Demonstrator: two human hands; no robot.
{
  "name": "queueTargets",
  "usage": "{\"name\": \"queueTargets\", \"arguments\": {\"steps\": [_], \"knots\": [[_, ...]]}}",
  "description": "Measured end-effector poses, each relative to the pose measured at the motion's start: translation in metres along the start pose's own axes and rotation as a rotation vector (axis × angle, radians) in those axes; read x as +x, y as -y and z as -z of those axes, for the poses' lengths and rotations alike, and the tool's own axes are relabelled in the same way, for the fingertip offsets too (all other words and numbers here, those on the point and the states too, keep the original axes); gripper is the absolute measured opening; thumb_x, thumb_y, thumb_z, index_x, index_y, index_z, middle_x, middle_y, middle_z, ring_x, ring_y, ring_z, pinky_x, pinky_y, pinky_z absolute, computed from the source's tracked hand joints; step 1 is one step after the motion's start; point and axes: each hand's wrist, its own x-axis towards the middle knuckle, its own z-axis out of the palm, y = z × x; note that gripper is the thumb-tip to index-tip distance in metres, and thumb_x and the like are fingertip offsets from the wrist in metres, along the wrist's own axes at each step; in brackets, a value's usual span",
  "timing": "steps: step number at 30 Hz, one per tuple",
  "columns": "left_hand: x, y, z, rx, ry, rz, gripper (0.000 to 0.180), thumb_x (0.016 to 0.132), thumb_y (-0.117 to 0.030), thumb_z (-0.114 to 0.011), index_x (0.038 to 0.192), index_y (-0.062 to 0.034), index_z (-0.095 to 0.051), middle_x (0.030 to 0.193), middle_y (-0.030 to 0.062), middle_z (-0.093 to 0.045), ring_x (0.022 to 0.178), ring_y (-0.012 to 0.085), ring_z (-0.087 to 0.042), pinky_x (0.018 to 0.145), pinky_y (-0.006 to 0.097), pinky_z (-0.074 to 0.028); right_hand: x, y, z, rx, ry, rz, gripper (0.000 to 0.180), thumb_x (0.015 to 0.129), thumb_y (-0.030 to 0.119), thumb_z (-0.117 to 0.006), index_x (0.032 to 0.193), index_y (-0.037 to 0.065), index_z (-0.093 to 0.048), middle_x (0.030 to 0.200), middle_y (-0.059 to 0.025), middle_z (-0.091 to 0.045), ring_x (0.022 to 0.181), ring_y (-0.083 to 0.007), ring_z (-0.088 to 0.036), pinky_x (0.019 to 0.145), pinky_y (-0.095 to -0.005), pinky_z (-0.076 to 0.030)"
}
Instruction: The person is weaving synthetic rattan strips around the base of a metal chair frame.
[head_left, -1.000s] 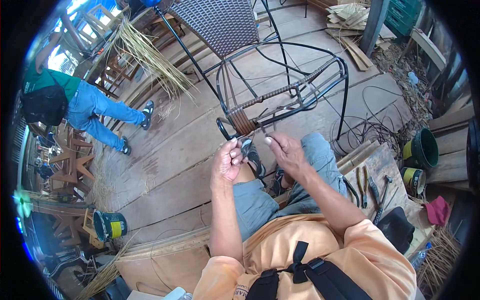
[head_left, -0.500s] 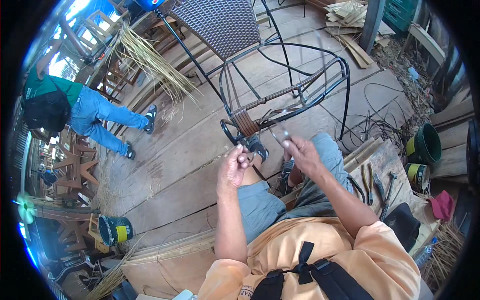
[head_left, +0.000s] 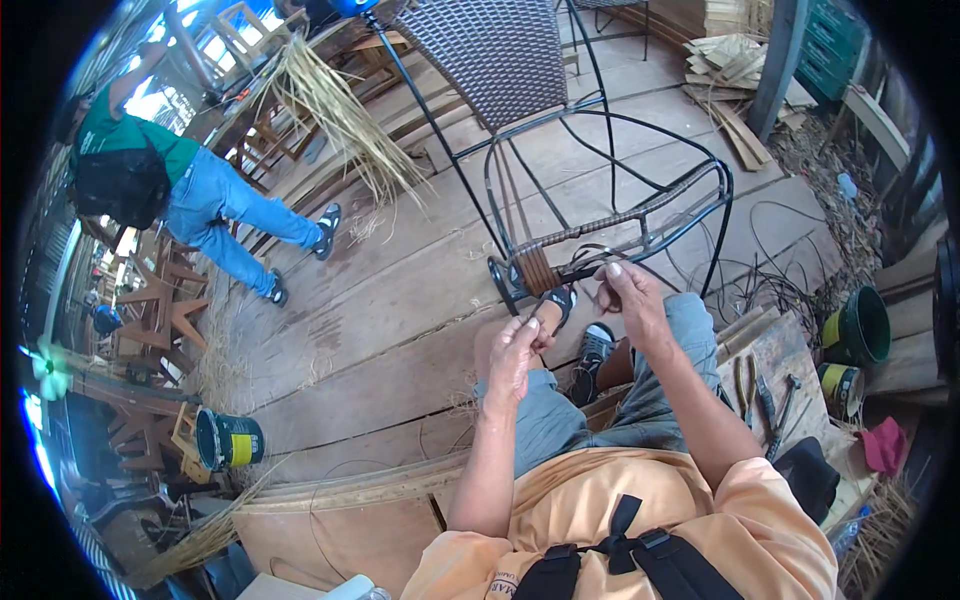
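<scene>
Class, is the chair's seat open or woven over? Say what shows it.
Mostly open: floorboards show through the seat; brown strips wrap one corner and parts of its edge.

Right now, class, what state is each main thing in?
Chair backrest: woven
Seat frame: partly wrapped, centre open
Left hand: fingers curled, hold unclear
Right hand: fingers bent, hold unclear
Left bucket: open
Larger right bucket: open
Straw bundle: splayed
Co-worker: standing

Glossy black metal gleaming on the chair frame (head_left: 477, 201), smooth brown strips (head_left: 538, 272) wound tight, sheen on the woven backrest (head_left: 490, 60); floorboards (head_left: 370, 310) matt, worn wood; tabletop (head_left: 775, 350) rough wood; shirt (head_left: 600, 490) matt cloth!
</scene>
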Motion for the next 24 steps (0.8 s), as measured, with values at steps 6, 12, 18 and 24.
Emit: {"name": "queueTargets", "arguments": {"steps": [6,12,18,24], "knots": [[0.002,0.009,-0.012,0.061,0.015,-0.037,0.020,0.088,-0.019,-0.051,0.095,-0.0015,-0.058,0.073,0.0012,-0.056,0.067,0.0099,-0.054,0.066,0.026,-0.042,-0.051,0.011,-0.003,0.503,0.129,-0.541,0.013,0.088,0.018,-0.054,0.089,0.005,-0.054,0.059,-0.0006,-0.047,0.047,-0.0110,-0.046,0.044,-0.0251,-0.041],[-0.018,0.013,-0.020,-0.327,0.229,0.308,0.018,0.090,-0.022,-0.051,0.089,-0.0046,-0.054,0.072,0.0019,-0.053,0.065,0.0166,-0.056,0.063,0.030,-0.049,-0.039,-0.004,0.045,-0.677,-0.227,0.358,0.027,0.087,0.017,-0.054,0.108,0.000,-0.051,0.093,-0.0055,-0.056,0.075,-0.0090,-0.051,0.070,-0.0225,-0.042],[-0.044,0.033,-0.035,-0.546,0.183,0.299,0.023,0.091,-0.027,-0.050,0.085,-0.0056,-0.054,0.072,0.0038,-0.054,0.068,0.0192,-0.055,0.068,0.031,-0.047,-0.063,-0.053,0.028,-0.353,-0.221,-0.131,0.022,0.087,0.018,-0.052,0.096,-0.001,-0.058,0.078,-0.0035,-0.057,0.073,-0.0102,-0.049,0.069,-0.0244,-0.043],[-0.067,0.051,-0.007,-0.149,0.103,0.439,0.025,0.090,-0.034,-0.052,0.081,-0.0103,-0.050,0.066,-0.0015,-0.046,0.058,0.0111,-0.045,0.053,0.025,-0.042,-0.037,-0.039,0.008,0.218,-0.056,-0.452,0.025,0.091,0.027,-0.046,0.092,0.004,-0.055,0.070,0.0001,-0.051,0.057,-0.0095,-0.046,0.048,-0.0230,-0.038]]}}
